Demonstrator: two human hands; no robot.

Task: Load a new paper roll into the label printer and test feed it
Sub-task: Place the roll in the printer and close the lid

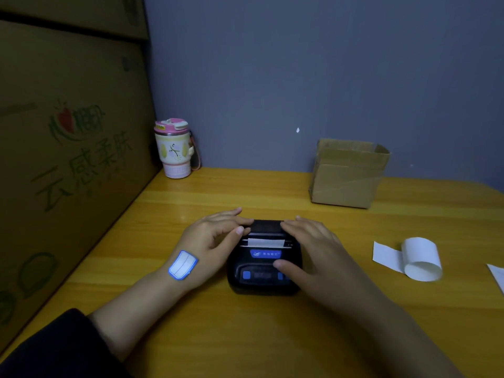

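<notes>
A small black label printer [263,285] with a blue front panel sits on the yellow wooden table [272,336]. A short strip of white paper [266,243] sticks out of its slot. My left hand [215,238] rests on the printer's left side, fingers on the lid's top edge. My right hand [313,246] lies on the right side, fingertips on the lid and thumb on the front panel by the buttons. Both hands press flat and grasp nothing. A blue-edged label is stuck on my left wrist [182,265].
A loose curl of white paper [417,259] lies on the table to the right, another scrap [496,276] at the edge. A small open cardboard box [347,174] stands at the back right, a pink-lidded tumbler [176,148] at the back left. Large cartons [68,159] wall the left side.
</notes>
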